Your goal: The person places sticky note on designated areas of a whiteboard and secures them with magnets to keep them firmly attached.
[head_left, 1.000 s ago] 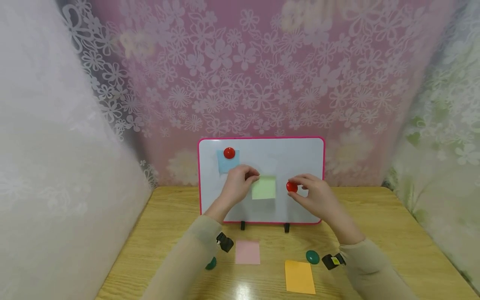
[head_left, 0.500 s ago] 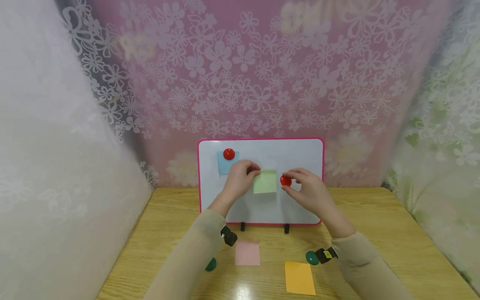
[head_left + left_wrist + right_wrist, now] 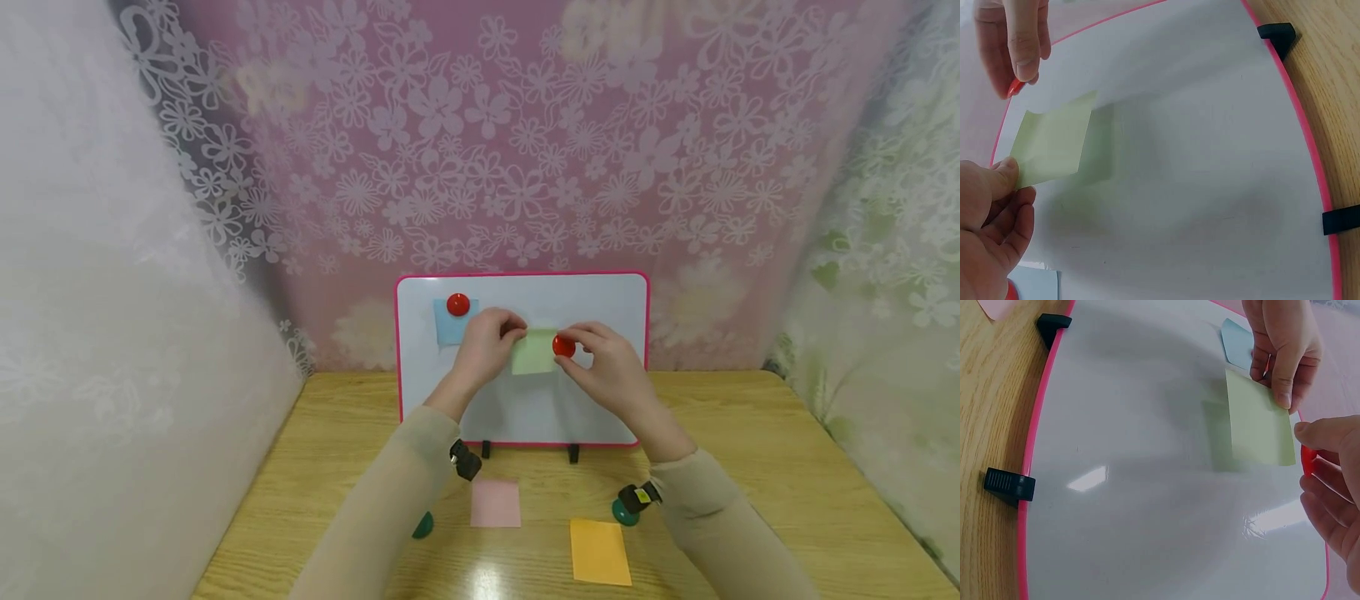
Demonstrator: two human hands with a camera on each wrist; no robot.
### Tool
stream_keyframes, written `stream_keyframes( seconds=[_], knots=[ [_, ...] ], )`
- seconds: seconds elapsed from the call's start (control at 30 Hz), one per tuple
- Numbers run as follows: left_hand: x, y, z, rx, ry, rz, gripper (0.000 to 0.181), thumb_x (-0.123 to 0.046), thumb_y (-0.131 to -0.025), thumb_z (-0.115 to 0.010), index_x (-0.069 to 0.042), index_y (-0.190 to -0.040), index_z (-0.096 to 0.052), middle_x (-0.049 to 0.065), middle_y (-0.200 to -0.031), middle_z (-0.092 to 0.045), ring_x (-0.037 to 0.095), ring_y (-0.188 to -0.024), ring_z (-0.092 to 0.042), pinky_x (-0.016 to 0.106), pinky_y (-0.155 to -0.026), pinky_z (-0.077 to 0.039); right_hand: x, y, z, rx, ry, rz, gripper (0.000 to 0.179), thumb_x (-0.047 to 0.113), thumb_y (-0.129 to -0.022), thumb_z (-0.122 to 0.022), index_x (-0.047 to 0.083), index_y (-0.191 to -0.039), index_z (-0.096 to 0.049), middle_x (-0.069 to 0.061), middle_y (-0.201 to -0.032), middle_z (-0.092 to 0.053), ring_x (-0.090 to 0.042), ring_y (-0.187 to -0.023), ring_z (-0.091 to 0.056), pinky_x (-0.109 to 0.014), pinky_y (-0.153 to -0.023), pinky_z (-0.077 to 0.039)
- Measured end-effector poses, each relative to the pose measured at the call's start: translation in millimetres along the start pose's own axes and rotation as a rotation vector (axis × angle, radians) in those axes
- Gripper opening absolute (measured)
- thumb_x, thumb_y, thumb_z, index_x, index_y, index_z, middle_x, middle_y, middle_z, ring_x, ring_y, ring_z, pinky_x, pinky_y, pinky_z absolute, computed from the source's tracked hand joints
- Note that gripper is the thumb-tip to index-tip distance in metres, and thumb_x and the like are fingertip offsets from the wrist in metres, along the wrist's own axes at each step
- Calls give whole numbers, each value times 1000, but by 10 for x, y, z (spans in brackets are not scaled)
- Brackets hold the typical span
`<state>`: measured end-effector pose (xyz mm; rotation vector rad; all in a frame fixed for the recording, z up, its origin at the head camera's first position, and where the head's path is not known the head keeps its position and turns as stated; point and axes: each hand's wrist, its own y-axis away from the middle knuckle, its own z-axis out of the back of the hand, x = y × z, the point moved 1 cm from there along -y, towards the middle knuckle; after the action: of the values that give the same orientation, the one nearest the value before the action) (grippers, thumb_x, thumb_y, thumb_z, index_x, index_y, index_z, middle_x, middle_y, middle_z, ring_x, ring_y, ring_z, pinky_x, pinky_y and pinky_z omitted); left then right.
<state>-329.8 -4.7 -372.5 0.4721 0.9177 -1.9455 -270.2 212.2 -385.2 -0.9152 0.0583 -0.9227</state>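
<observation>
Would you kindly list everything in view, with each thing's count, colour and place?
whiteboard: 1, white, pink-rimmed, on table
board feet: 2, black, whiteboard's lower edge
blue note: 1, pale blue, whiteboard's upper left
green note: 1, pale green, pinched in left hand
red discs: 2, red, on blue note and in right hand
pink note: 1, pink, table
orange note: 1, orange, table
green discs: 2, green, table, partly hidden
table: 1, wood-brown, under whiteboard
wall coverings: count unclear, pink and whitish, around table
wrist cameras: 2, black, wrists
sleeves: 2, beige, forearms
left hand and right hand: 2, bare, in front of whiteboard
</observation>
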Motion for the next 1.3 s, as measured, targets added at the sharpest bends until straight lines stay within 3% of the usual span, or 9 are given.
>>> stream_keyframes(
  seconds=[0.4,0.7,1.3],
  knots=[
    [-50,-144,2,-41,-6,6,14,-15,-103,-74,-8,-113,-80,4,-111,-75,18,-99,-65,27,-89,-57,-4,-104,-74,-49,17,1,36,8,-85,-92,-3,-116,-78,-15,-114,-73,-34,-99,-71,-47,-81,-63],
    [-132,-175,10,-68,-20,17,13,-13,-103,-73,-7,-112,-81,5,-113,-73,20,-103,-64,29,-94,-56,-12,-191,-125,-86,43,-4,34,8,-86,-91,-3,-115,-78,-16,-114,-73,-33,-97,-70,-47,-81,-62],
    [-136,-246,-19,-112,-62,5,11,-10,-103,-73,-7,-110,-81,5,-109,-73,20,-103,-66,30,-95,-55,-38,-310,-174,-131,57,13,35,7,-86,-90,-4,-117,-78,-17,-117,-73,-34,-105,-70,-49,-87,-60]
  ],
)
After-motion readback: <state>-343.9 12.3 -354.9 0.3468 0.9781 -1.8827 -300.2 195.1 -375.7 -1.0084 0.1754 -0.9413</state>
